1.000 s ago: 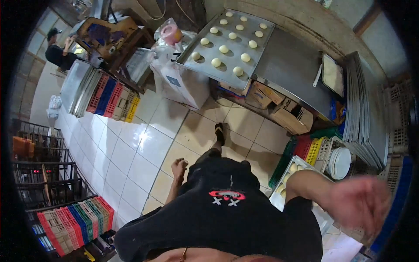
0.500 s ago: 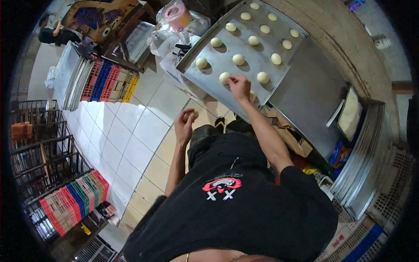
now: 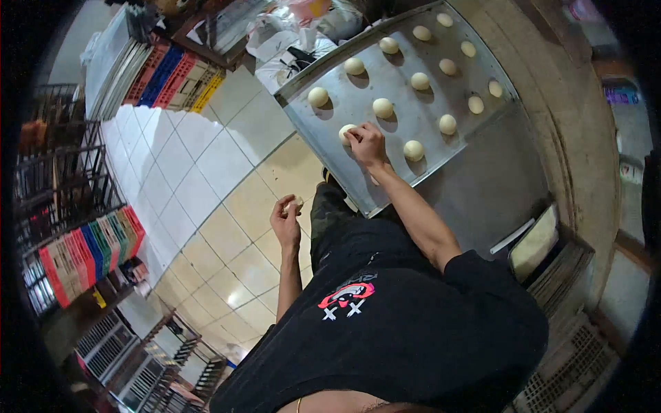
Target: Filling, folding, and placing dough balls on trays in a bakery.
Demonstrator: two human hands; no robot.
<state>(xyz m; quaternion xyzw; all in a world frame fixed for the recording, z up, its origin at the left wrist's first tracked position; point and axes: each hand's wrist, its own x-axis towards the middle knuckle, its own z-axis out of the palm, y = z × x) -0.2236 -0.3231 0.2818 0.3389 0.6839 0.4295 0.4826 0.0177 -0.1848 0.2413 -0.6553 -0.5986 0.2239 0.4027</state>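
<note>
Stacked plastic crates [image 3: 175, 72] in red, blue and yellow sit at upper left; more coloured crates [image 3: 86, 255] at left; pale floor tiles [image 3: 186, 186] fill the middle.

Pale cream dough balls [image 3: 383, 108] sit on a grey metal tray [image 3: 441, 155]; the shirt [image 3: 413, 330] is black; floor tiles [image 3: 200, 186] are beige.

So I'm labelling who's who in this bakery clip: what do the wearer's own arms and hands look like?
Both forearms are bare, with no gloves, watch or rings visible on the left hand or the right hand. Short black sleeves end above the elbows, part of a black T-shirt with a red and white print on the chest.
</note>
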